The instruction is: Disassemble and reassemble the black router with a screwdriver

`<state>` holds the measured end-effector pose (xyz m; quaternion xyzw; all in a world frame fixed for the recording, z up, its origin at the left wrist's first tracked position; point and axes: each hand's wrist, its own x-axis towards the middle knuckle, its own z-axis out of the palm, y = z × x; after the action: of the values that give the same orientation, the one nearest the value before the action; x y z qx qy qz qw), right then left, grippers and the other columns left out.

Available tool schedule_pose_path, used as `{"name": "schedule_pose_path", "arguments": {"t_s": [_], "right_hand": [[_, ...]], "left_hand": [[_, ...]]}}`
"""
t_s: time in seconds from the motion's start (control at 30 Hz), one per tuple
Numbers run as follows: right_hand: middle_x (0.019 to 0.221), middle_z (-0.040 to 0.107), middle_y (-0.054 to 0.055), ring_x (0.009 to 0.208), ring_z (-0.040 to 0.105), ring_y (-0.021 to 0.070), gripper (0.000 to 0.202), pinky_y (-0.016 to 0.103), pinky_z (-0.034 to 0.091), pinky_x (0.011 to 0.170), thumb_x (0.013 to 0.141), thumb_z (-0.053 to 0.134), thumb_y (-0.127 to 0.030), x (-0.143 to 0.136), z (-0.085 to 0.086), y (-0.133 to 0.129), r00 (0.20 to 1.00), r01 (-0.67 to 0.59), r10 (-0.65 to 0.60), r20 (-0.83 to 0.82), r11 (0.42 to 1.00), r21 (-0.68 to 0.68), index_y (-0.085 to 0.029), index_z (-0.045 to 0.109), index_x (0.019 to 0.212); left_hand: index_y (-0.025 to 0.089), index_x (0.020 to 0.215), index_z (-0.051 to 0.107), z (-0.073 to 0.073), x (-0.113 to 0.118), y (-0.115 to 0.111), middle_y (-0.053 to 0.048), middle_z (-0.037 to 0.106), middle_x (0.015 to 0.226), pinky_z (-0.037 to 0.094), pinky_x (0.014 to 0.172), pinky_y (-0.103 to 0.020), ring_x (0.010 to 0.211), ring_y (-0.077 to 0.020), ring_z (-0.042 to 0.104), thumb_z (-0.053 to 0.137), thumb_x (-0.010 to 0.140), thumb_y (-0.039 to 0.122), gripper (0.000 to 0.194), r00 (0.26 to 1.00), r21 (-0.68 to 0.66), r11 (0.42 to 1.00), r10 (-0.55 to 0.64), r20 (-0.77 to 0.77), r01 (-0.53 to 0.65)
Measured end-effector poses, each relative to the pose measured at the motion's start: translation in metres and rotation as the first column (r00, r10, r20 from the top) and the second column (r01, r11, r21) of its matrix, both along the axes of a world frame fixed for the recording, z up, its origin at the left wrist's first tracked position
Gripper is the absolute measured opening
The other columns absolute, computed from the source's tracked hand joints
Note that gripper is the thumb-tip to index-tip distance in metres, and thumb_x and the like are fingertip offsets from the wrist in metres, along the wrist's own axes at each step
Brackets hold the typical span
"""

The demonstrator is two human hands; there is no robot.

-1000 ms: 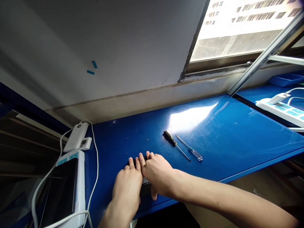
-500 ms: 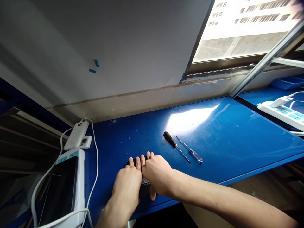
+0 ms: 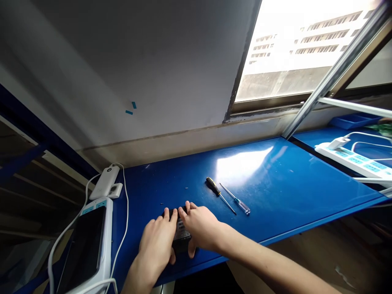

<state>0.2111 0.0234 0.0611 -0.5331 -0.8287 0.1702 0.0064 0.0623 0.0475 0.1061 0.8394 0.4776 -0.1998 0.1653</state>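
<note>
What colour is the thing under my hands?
The thing is mostly black, shown in the head view.

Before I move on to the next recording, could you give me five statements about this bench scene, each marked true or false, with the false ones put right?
1. The left hand and right hand both touch the black object. True.
2. The black-and-yellow screwdriver is in the right hand. False: it lies on the blue table, beside the clear-handled screwdriver.
3. A dark-screened device lies on the left-side power strip. True.
4. The blue tape pieces are stuck to the table. False: they are on the wall.
5. A tiny screw-like piece lies on the table beyond the hands. True.
</note>
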Motion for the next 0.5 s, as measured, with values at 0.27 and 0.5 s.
{"name": "schedule_pose_path", "arguments": {"t_s": [0.27,0.5], "right_hand": [[0.123,0.071,0.019,0.121,0.064,0.0345,0.04,0.043,0.055,0.096,0.1,0.056,-0.039,0.065,0.024,0.007,0.862,0.501,-0.507,-0.011,0.848,0.17,-0.016,0.06,0.132],[0.11,0.07,0.019,0.113,0.065,0.0378,0.032,0.046,0.055,0.089,0.091,0.067,-0.022,0.112,0.001,0.038,0.8,0.597,-0.599,-0.03,0.79,0.137,-0.015,0.067,0.121]], "left_hand": [[0.01,0.162,0.018,-0.037,-0.011,-0.033,-0.015,0.003,0.171,0.016,0.125,-0.057,0.156,-0.0398,0.001,0.074,0.068,0.049,0.116,0.971,-0.005,0.984,0.177,0.158,-0.178],[0.011,0.162,0.009,-0.099,-0.01,-0.049,-0.019,0.005,0.172,0.016,0.126,-0.058,0.157,-0.0413,0.005,0.07,0.076,0.045,0.111,0.892,0.17,0.945,0.189,0.411,-0.278]]}}
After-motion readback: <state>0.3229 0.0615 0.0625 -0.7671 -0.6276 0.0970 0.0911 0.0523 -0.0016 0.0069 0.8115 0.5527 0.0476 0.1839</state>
